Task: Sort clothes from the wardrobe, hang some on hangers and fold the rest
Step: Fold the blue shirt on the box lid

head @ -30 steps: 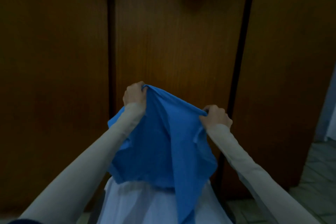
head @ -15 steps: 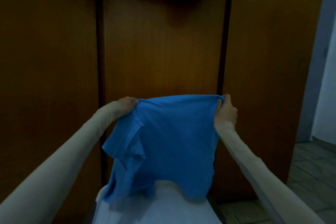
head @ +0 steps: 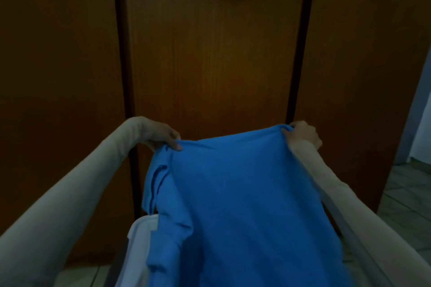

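Two hands hold up a bright blue cotton shirt (head: 245, 193) before brown wooden wardrobe doors (head: 210, 53).
Left hand (head: 158, 134) and right hand (head: 302, 134) each pinch a top corner, fingers curled; fabric drapes toward the person.

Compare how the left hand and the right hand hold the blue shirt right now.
The left hand pinches the blue shirt at its top left corner, fingers pointing right with the thumb in front. The right hand grips the top right corner with fingers curled over bunched cloth. The left hand sits slightly lower. Both hold the top edge taut before the wardrobe doors.
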A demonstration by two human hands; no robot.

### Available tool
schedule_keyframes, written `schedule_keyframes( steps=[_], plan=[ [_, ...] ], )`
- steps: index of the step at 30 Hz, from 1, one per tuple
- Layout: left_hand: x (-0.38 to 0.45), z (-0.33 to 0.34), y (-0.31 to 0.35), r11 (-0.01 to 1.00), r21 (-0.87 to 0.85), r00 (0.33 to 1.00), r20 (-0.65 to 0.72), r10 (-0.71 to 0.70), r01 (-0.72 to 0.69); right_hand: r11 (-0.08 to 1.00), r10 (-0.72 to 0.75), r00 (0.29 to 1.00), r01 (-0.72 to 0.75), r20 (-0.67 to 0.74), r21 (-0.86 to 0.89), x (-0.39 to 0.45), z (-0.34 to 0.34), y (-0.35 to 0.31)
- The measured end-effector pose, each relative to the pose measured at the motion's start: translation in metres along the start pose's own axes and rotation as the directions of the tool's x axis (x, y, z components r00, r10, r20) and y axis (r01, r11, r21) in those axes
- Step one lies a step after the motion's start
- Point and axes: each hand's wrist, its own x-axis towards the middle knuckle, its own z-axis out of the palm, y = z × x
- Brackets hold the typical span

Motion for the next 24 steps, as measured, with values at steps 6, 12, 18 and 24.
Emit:
schedule_keyframes(
  steps=[6, 12, 18, 24],
  plan=[
    [0.073, 0.080, -0.054, 0.913, 0.360, 0.855, -0.517, 0.025, 0.192, 0.971, 0.040, 0.985, 0.001, 0.165, -0.240, -0.019, 0.097, 0.033],
    [0.105, 0.193, -0.122, 0.813, 0.551, 0.911, -0.407, 0.063, 0.189, 0.968, -0.114, 0.821, 0.218, 0.560, -0.122, -0.076, 0.184, 0.082],
    [0.100, 0.241, -0.158, 0.858, 0.486, 0.986, -0.108, -0.128, 0.165, 0.854, -0.142, 0.401, 0.513, 0.905, -0.093, -0.135, 0.226, 0.109],
    [0.097, 0.207, -0.158, 0.891, 0.431, 0.986, -0.132, -0.098, 0.146, 0.817, -0.105, 0.390, 0.558, 0.915, -0.144, -0.140, 0.225, 0.120]
  ],
)
